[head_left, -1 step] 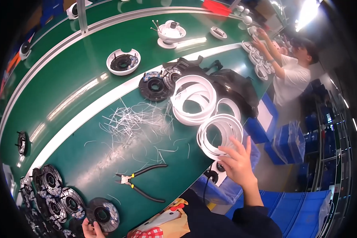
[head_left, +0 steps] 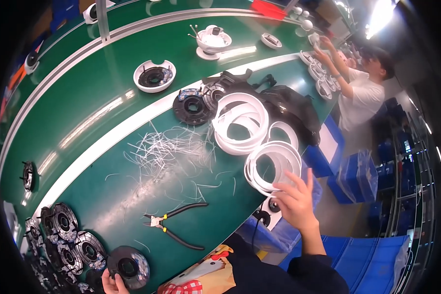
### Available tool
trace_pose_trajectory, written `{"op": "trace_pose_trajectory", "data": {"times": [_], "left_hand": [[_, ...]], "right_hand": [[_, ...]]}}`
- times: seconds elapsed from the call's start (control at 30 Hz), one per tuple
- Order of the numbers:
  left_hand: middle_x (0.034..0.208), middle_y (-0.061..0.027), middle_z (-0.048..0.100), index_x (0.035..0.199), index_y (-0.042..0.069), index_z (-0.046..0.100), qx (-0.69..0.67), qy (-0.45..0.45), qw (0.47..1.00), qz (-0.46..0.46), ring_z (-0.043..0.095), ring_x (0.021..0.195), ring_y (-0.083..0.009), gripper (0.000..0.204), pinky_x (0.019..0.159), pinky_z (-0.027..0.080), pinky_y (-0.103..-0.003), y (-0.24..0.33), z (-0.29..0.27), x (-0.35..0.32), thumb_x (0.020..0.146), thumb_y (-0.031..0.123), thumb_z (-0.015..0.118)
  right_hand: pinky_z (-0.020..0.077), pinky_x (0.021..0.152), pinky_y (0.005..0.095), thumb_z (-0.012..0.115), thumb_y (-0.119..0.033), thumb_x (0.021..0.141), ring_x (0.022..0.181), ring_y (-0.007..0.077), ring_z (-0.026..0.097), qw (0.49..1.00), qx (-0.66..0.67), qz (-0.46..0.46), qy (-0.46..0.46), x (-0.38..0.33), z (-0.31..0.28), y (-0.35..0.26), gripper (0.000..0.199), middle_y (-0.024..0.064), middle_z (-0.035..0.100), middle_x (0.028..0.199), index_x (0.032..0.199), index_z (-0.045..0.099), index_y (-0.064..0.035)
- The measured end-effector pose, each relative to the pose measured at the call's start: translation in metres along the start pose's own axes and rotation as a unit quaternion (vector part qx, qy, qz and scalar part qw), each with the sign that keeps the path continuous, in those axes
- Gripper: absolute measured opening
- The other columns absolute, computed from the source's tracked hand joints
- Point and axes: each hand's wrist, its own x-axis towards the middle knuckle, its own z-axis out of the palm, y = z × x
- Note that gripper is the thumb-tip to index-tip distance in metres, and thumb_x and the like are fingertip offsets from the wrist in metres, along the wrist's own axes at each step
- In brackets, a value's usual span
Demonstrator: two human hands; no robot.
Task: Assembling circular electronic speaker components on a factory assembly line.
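Note:
At the lower left, my left hand (head_left: 113, 283) is closed on the edge of a black round plate (head_left: 129, 267) with a hole in its middle and a circuit board along its rim. It is held just above the bench, beside a heap of similar round plates (head_left: 89, 249). My right hand (head_left: 296, 203) has its fingers spread, the tips at the near rim of a stack of white plastic rings (head_left: 250, 171). Whether they grip a ring cannot be made out. Between my hands lie black-handled cutting pliers (head_left: 155, 222), jaws apart.
Clipped white ties (head_left: 166, 147) litter the green bench. More white rings (head_left: 220, 139) and a black bag (head_left: 294, 110) stand behind. Beyond a white rail, a white bowl-shaped housing (head_left: 154, 89) sits on the green belt. Blue bins (head_left: 350, 179) stand at right, where another person (head_left: 360, 100) works.

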Motion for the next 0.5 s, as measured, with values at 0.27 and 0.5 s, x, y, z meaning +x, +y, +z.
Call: {"op": "trace_pose_trajectory", "data": {"times": [0.27,0.5], "left_hand": [[0.108,-0.0101,0.055,0.117,-0.003,0.045,-0.34,-0.031,0.93,0.137,0.053,0.097,-0.0186,0.034,0.086,0.04,-0.03,0.018,0.018,0.013,0.085,0.008,0.044],[0.117,-0.0107,0.049,0.126,-0.003,0.033,-0.452,-0.096,0.87,0.17,0.049,0.107,-0.0168,0.053,0.092,0.039,-0.029,0.06,0.075,0.047,0.078,-0.008,0.055]], "right_hand": [[0.0515,0.067,0.0362,0.069,-0.005,0.066,0.064,0.0214,0.062,0.943,0.251,-0.106,0.19,0.036,0.003,-0.087,0.009,0.0094,0.064,0.075,0.072,0.062,-0.0032],[0.0496,0.059,0.0298,0.072,-0.005,0.062,0.069,0.0221,0.061,0.934,0.329,-0.14,0.027,0.053,0.084,-0.148,0.017,0.0083,0.063,0.084,0.077,0.063,-0.0022]]}}
